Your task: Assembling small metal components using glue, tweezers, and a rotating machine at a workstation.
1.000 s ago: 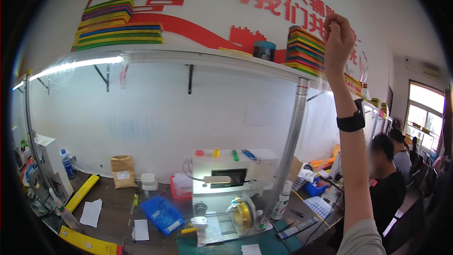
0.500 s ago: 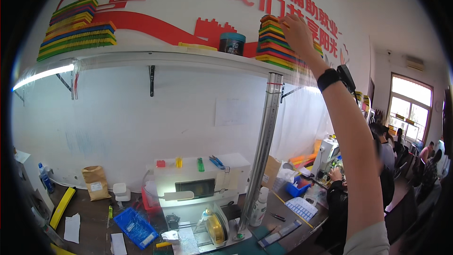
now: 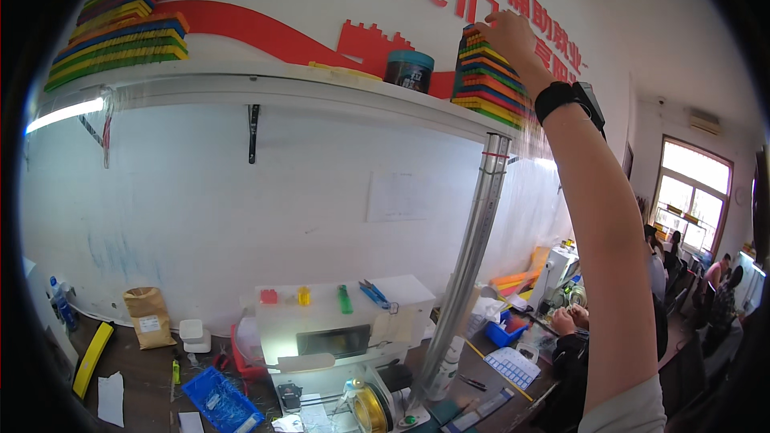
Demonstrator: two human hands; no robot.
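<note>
My right hand [image 3: 511,38], with a black wristband [image 3: 559,102], reaches up to the shelf on the right. Its fingers are bent and close together, closed on the upper edge of a stack of coloured foam-like boards [image 3: 486,84]. The boards are yellow, green, red, blue and orange. Part of the stack is hidden behind my hand and wrist. A dark round tub with a teal lid [image 3: 409,71] stands left of the stack. My left hand is out of view.
Two more board stacks [image 3: 120,44] sit at the shelf's [image 3: 265,84] left end. A metal post [image 3: 473,248] rises in front of me. Below are a white machine [image 3: 337,329], a blue tray [image 3: 222,401] and a paper bag [image 3: 148,317]. A co-worker's hands [image 3: 568,320] show at right.
The view has shifted, so the shelf's right end and the bench appear moved. My right hand stays at the top of the board stack, its fingers slightly lower against it.
</note>
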